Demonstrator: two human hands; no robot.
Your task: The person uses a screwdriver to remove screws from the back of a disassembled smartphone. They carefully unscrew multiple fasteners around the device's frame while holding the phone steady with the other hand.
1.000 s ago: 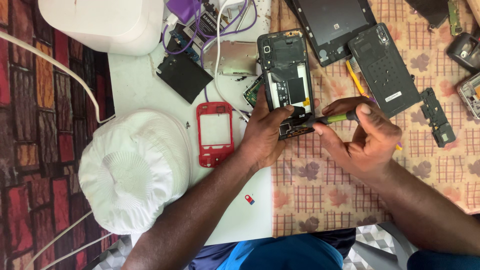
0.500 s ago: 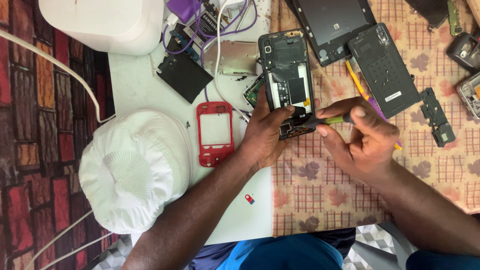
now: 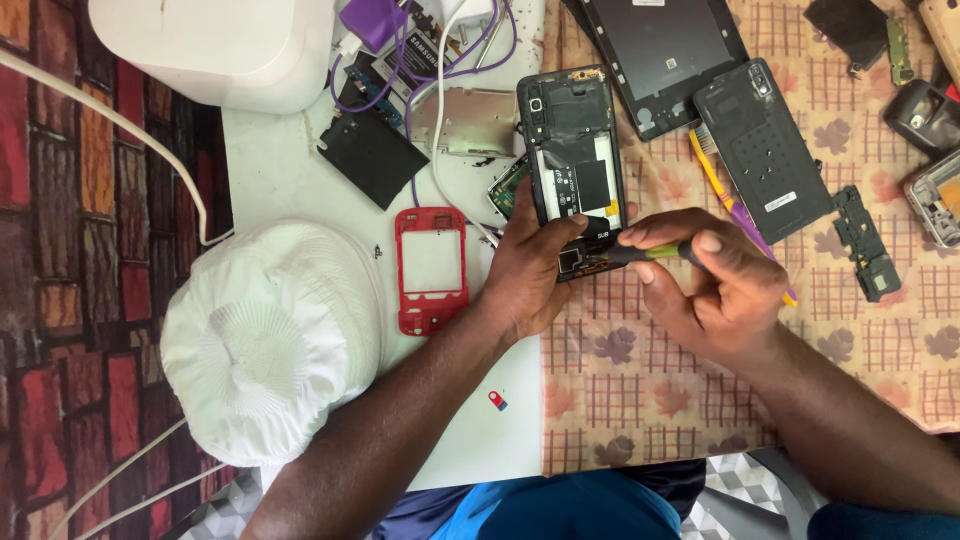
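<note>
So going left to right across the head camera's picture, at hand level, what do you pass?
White hat → red phone frame → left hand → opened phone → right hand with a screwdriver → small black part.

A white cap (image 3: 270,345) lies at the left edge of the white table (image 3: 280,170), just beside a red phone frame (image 3: 431,268). Above them sit a black square part (image 3: 372,160), a tangle of purple and white cables (image 3: 440,50), a silver metal plate (image 3: 475,122) and a white box (image 3: 215,45). On the checked cloth (image 3: 640,390) to the right lie a black back cover (image 3: 765,150), a larger black panel (image 3: 665,55), a yellow toothbrush (image 3: 712,175) and a small black bracket (image 3: 865,245).
</note>
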